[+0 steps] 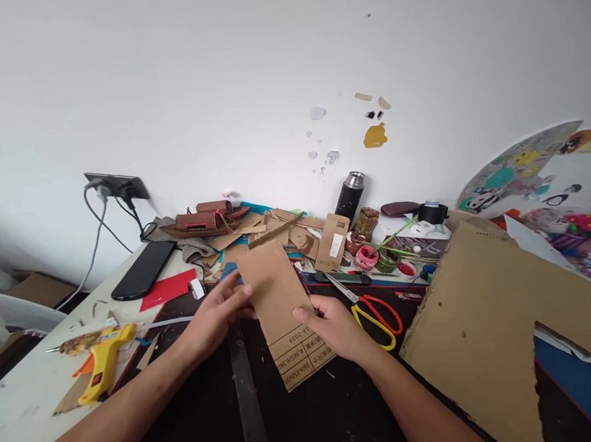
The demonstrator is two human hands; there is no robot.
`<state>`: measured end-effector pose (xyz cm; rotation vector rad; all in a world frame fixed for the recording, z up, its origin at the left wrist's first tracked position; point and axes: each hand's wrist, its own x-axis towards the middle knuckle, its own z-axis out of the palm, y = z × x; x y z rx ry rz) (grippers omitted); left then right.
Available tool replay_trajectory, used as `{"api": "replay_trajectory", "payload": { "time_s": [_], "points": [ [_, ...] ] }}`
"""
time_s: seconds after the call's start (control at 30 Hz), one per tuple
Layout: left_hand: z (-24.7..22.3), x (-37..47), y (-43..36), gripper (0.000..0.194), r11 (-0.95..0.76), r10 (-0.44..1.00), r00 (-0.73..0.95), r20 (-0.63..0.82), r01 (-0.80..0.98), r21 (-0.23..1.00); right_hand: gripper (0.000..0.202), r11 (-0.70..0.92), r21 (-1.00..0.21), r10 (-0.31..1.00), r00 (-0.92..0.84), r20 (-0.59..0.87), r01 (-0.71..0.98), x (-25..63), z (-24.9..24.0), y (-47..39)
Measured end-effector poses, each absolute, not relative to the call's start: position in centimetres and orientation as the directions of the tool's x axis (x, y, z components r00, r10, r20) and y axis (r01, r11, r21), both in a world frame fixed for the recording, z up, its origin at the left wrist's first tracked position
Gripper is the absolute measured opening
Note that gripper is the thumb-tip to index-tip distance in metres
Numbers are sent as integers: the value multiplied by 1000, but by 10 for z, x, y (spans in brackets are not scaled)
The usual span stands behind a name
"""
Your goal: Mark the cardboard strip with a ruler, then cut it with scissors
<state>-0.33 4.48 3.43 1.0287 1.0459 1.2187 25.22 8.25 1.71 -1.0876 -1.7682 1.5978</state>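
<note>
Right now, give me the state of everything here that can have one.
Cardboard piece: held by left hand and right hand
Phone: screen dark
Glue gun: on its side, unheld
Scissors: lying down, unheld
Metal strip: lying flat
Pink jar: open
Green jar: open
Flask: standing, closure unclear
Socket: occupied by plugs
Large cardboard: cut, ragged-edged

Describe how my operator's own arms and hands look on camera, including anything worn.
The left forearm and right forearm are bare, with no sleeves in view. The left hand and right hand are ungloved. No watch or bracelet shows; some fingers are hidden, so rings can't be ruled out.
</note>
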Motion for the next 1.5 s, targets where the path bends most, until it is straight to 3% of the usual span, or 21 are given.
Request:
{"api": "replay_trajectory", "payload": {
  "time_s": [0.13, 0.23, 0.3, 0.4, 0.47, 0.53, 0.63, 0.73, 0.9, 1.0, 1.17, 1.5],
  "points": [
    [28, 2, 40, 64, 130, 939, 328, -102, -65, 989, 58, -10, -987, 842, -532, -96, 162, 254, 15, 86],
    [28, 3, 39, 55, 136, 934, 334, -130, 4, 991, 64, 7, -993, 849, -526, -58, 121, 253, 12, 88],
    [34, -1, 40, 53, 99, 971, 222, -92, -21, 995, 68, -13, -995, 840, -539, -67, 102, 253, 10, 89],
    [47, -12, 40, 43, -71, 995, -82, 65, -66, 995, 76, -117, -991, 824, -549, -137, 71, 252, 7, 92],
    [54, -21, 38, 36, -221, 927, -308, 216, 18, 975, 78, -145, -988, 824, -546, -150, 52, 252, 6, 94],
    [54, -31, 35, 31, -320, 820, -428, 380, 208, 924, 79, -151, -987, 823, -547, -157, 55, 252, 5, 95],
    [44, -41, 35, 35, -498, 733, -231, 640, 458, 736, 80, -149, -985, 814, -556, -169, 81, 251, 5, 95],
    [33, -43, 39, 23, -546, 685, -25, 728, 644, 536, 81, -151, -984, 809, -560, -179, 97, 251, 4, 95],
    [29, -37, 42, 34, -599, 602, 117, 790, 721, 350, 82, -169, -980, 791, -579, -196, 101, 251, 6, 94],
    [28, -35, 41, 38, -633, 572, 171, 802, 714, 299, 80, -154, -981, 775, -601, -196, 120, 250, 7, 92],
    [27, -35, 40, 35, -631, 607, 197, 770, 709, 316, 79, -161, -979, 761, -616, -204, 125, 249, 9, 88],
    [34, -24, 39, 45, -756, 531, 404, 745, 622, 202, 73, -186, -983, 803, -578, -145, -11, 248, 14, 87]
  ]
}}
